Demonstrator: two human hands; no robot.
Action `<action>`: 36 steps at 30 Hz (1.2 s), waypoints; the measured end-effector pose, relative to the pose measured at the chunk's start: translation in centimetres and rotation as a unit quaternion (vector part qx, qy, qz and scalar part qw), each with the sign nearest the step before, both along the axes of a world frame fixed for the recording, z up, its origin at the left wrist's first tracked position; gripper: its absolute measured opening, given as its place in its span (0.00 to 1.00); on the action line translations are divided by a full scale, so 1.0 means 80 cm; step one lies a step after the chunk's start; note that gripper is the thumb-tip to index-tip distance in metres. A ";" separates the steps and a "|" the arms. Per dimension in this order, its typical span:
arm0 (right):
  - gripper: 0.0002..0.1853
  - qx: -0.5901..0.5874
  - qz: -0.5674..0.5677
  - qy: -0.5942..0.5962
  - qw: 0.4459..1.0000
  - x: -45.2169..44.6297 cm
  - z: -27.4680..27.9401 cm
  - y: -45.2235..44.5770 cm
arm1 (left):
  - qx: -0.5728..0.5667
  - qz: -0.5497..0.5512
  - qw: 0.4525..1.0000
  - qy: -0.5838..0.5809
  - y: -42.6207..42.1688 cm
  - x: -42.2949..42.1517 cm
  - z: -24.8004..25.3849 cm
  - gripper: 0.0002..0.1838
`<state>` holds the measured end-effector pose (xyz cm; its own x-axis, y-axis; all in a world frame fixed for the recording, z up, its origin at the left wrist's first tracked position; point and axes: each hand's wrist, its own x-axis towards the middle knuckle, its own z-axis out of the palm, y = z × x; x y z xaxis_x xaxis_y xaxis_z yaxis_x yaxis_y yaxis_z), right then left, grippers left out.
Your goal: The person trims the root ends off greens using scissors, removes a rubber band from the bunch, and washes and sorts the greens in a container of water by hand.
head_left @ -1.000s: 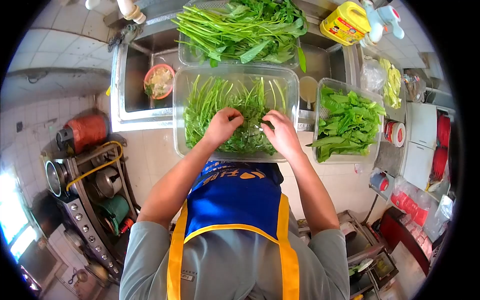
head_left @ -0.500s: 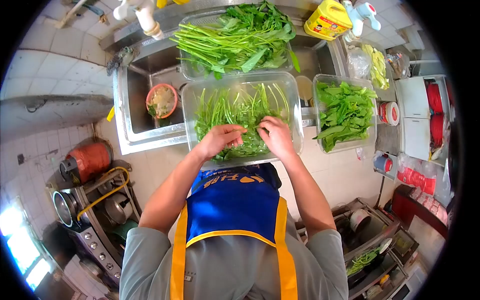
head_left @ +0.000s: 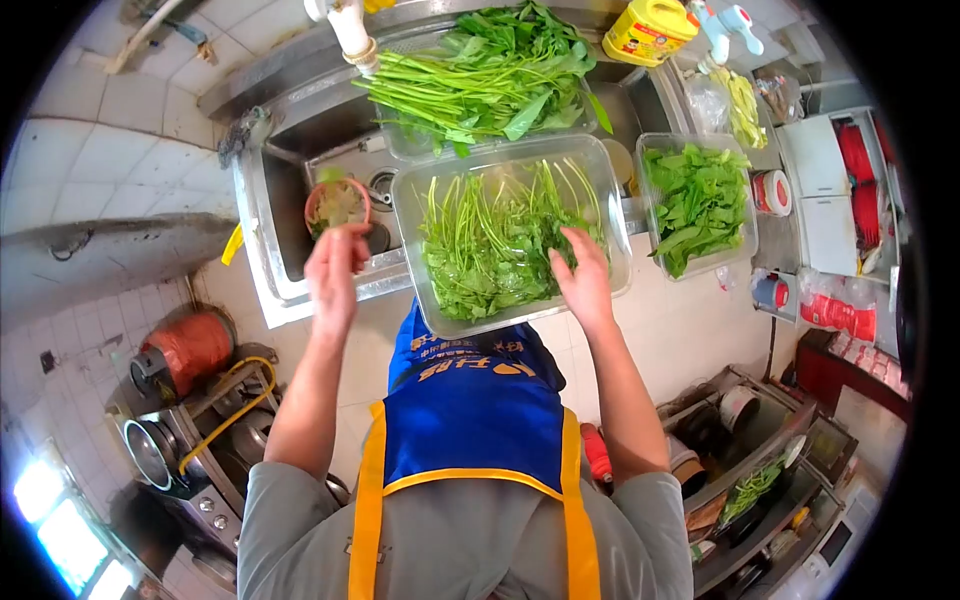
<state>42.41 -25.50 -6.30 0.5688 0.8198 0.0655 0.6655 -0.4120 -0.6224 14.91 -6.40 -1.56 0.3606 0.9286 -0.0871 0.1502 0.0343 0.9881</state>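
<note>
My left hand (head_left: 335, 268) is raised over the sink's front edge, just below the orange-rimmed bowl (head_left: 338, 204); its fingers are bent and smeared by motion. A small blurred green bit (head_left: 331, 175) shows over the bowl's far rim. On the right side of the clear plastic bin (head_left: 405, 215), my right hand (head_left: 583, 270) rests at the leafy greens (head_left: 485, 255), with thumb and fingers apart. These greens lie with thin stems pointing away from me and leaves nearer me.
Long-stemmed greens (head_left: 490, 75) fill another bin behind. A bin of broad leaves (head_left: 698, 205) stands at the right. The metal sink (head_left: 270, 230) lies behind the bins, with a yellow jug (head_left: 650, 32) and taps along its back. Stove and gas cylinder (head_left: 190, 350) are at the left.
My left hand has left the greens and moved left to the bowl. My right hand's fingers have spread beside the greens. The view has shifted and turned slightly.
</note>
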 end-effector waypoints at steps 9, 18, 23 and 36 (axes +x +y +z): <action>0.22 0.129 -0.085 0.041 0.987 -0.005 0.041 -0.057 | 0.130 0.047 0.960 0.243 0.017 -0.043 -0.047 0.19; 0.07 0.116 -0.165 0.166 0.965 0.080 0.031 -0.249 | 0.162 -0.134 0.971 0.113 -0.146 0.182 0.008 0.04; 0.07 0.119 -0.350 0.253 0.894 0.133 0.010 -0.473 | 0.176 -0.283 0.935 0.118 -0.304 0.321 -0.027 0.04; 0.14 0.261 -0.594 0.338 0.682 0.281 -0.032 -0.832 | 0.040 -0.614 0.563 0.551 -0.473 0.566 -0.298 0.11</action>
<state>64.91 -92.07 -8.83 0.8560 -0.2799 -0.4346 -0.4563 -0.0143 -0.8897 60.21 -44.25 -25.42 0.5031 0.0537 -0.8626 0.5357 -0.8026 0.2625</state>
